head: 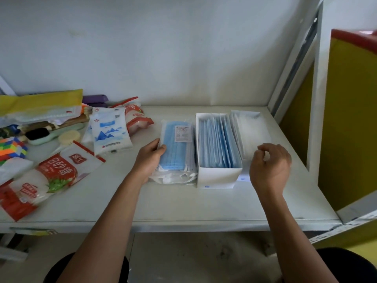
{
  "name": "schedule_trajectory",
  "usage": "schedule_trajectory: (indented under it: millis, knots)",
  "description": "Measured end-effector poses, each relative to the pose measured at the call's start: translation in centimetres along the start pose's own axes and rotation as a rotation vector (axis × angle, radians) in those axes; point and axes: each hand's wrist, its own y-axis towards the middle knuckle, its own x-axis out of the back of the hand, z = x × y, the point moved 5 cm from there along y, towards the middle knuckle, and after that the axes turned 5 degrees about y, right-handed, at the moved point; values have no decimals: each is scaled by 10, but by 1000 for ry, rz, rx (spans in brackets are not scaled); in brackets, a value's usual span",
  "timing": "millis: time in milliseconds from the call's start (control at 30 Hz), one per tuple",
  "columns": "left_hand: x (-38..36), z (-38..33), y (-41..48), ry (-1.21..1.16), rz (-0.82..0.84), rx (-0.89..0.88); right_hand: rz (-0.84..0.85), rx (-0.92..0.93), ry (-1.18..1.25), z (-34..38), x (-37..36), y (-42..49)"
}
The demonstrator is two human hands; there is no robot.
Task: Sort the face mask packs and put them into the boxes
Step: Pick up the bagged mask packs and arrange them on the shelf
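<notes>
On the table the open box stands right of centre, its blue packs on edge, probably to save room. Just left lies a blue mask pack, long axis near to far, label up. The left hand grips its left edge; the right hand hovers, loosely curled, empty.

i see the blue mask pack sealed in clear, glossy plastic film, the white box in matt card, the table smooth and dull white, and the sugar bag in shiny crinkled plastic.
</notes>
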Motion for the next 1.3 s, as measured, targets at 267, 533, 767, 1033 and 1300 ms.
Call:
schedule_trajectory:
  millis: [267,533,767,1033,1300]
  knots:
    - [2,2,-4,6,-42,-21,36,-70,42,-9,15,-3]
    - [-2,1,-7,-37,-64,-20,28,-124,88,-9,20,-17]
    - [-7,-7,-1,-45,-64,-40,16,-107,88,-8,11,-11]
    - [3,-12,-1,41,-90,-58,-1,-63,107,-13,11,-11]
    - [5,-27,-45,279,-325,-320,72,185,9,23,14,-9]
